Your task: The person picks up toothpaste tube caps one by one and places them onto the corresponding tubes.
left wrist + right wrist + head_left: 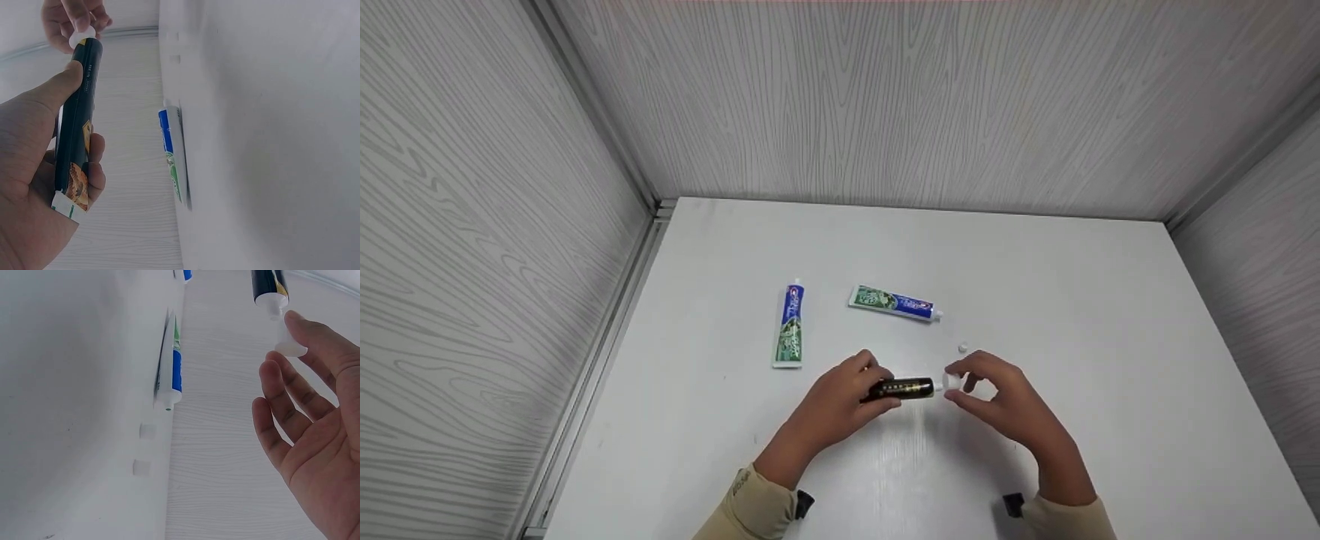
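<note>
In the head view my left hand point(840, 397) grips a black toothpaste tube point(907, 388) with gold print, its nozzle facing right. The left wrist view shows the tube's point(79, 124) flat crimped end near the palm and the thumb along its side. My right hand point(997, 394) pinches a white cap point(952, 382) between thumb and forefinger at the nozzle. From the right wrist, the cap point(290, 347) sits just below the white nozzle point(274, 311), and the other fingers are spread and loosely bent.
Two blue-and-green toothpaste tubes lie on the white table point(1110, 322): one lengthwise point(790, 324) at left, one crosswise point(894, 303) beyond the hands. Small white caps point(962, 347) lie beyond the right hand. Wood-grain panels point(885, 105) enclose the back and sides.
</note>
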The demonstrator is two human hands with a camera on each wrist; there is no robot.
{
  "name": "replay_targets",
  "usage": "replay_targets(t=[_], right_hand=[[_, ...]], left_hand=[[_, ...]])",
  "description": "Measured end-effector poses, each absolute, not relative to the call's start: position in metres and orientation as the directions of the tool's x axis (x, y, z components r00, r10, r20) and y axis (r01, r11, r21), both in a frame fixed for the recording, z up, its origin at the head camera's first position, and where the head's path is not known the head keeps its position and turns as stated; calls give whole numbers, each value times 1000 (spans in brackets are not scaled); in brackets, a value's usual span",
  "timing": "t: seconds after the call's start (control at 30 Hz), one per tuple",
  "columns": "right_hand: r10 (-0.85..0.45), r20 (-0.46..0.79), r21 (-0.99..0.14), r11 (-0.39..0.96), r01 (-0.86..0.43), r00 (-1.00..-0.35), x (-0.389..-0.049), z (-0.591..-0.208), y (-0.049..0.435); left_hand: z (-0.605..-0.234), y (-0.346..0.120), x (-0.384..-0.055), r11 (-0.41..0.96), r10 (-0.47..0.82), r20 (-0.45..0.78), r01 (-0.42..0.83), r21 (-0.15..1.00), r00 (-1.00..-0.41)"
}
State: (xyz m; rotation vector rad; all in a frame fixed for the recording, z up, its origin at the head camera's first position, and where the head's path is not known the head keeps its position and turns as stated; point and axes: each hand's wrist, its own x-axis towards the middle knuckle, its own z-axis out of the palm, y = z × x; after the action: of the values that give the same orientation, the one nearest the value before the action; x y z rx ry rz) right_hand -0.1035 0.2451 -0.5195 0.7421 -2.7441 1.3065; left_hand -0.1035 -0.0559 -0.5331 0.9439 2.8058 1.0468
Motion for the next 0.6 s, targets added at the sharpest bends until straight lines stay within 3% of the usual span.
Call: replay_targets(t=[0.6], right_hand=[[-426, 176, -739, 538, -405, -887, -102, -521, 238]], left_hand=[[-533, -55, -103, 591, 542, 192, 533, 605, -818]])
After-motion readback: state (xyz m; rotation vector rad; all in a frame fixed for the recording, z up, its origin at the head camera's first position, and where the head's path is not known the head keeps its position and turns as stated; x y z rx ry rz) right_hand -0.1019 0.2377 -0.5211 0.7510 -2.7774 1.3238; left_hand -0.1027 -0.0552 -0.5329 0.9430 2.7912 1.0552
